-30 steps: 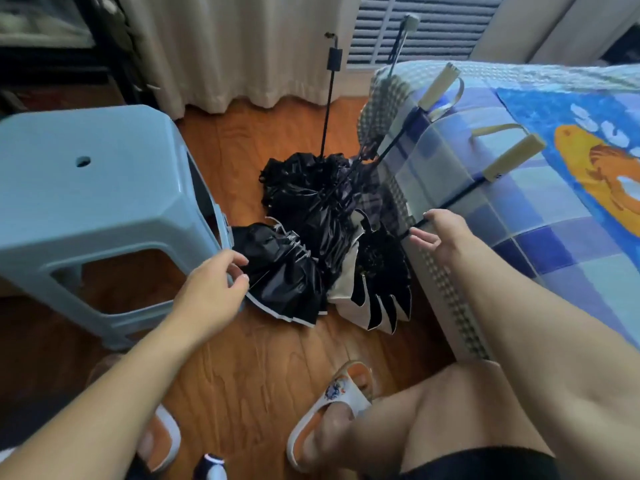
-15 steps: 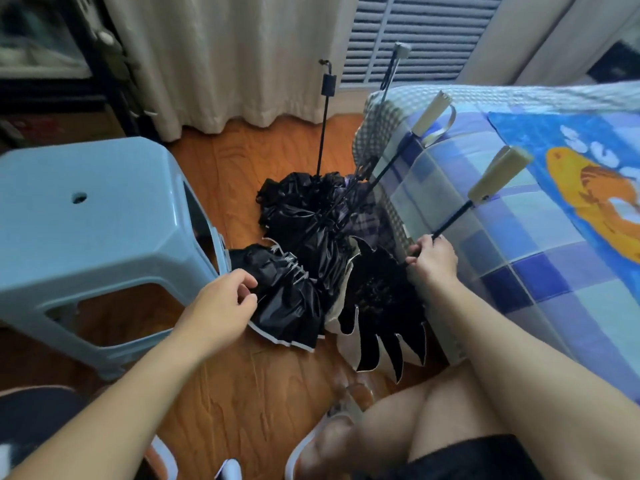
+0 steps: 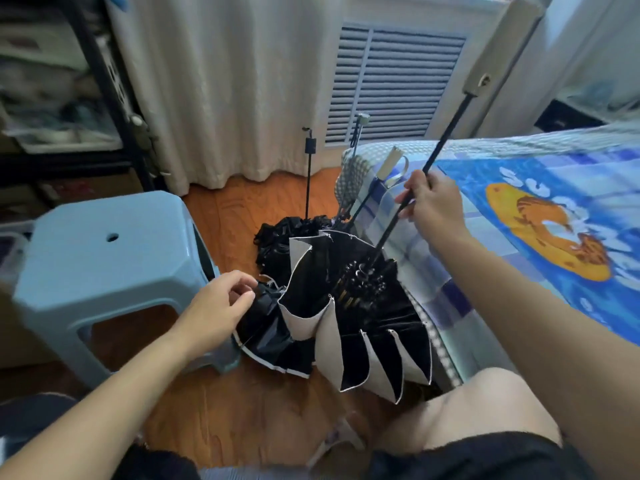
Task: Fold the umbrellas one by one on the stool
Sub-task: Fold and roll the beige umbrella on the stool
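The right hand [image 3: 434, 202] was clenched around the thin black shaft [image 3: 412, 199] of a beige-and-black umbrella [image 3: 360, 320], holding it tilted with the beige handle [image 3: 498, 50] up toward the window side and the slack canopy hanging down in front of the person's knee [image 3: 485, 410]. The canopy's pleats fell open, black on the inside and beige on the outside, with the ribs and runner visible where the shaft met the fabric. The left hand [image 3: 216, 306] reached toward a second, all-black umbrella [image 3: 273, 337] lying on the wooden floor [image 3: 242, 410] just beside the stool's leg; its fingers were curled at the edge of that black fabric, and whether they actually pinched it could not be told. More umbrellas [image 3: 294, 233] stood bunched behind, their shafts leaning against the edge of the bed [image 3: 519, 202], one with a beige handle and strap resting on the checked blue bedspread. The pale blue plastic stool [image 3: 100, 258] sat to the left of the umbrellas, its top bare except for a small round hole. White curtains [image 3: 225, 81] and a louvred vent [image 3: 391, 81] filled the background, with a dark shelf unit [image 3: 69, 81] at the far left.
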